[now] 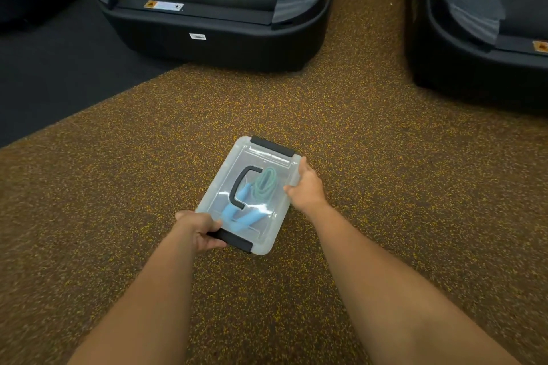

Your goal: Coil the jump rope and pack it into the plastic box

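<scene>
Two bare forearms reaching forward over brown speckled floor [385, 157]. Left hand [198, 231] curled around near black latch [234, 240] of clear plastic box [213, 201], right hand [307, 187] with fingers closed on right edge of lid [267, 157]; inside, seen through lid under black carry handle [240, 187], coiled jump rope [264, 184] with blue grips [235, 215] toward near end. Farther off, second black latch [272, 147], then two dark treadmill ends [219, 27] beyond.
</scene>
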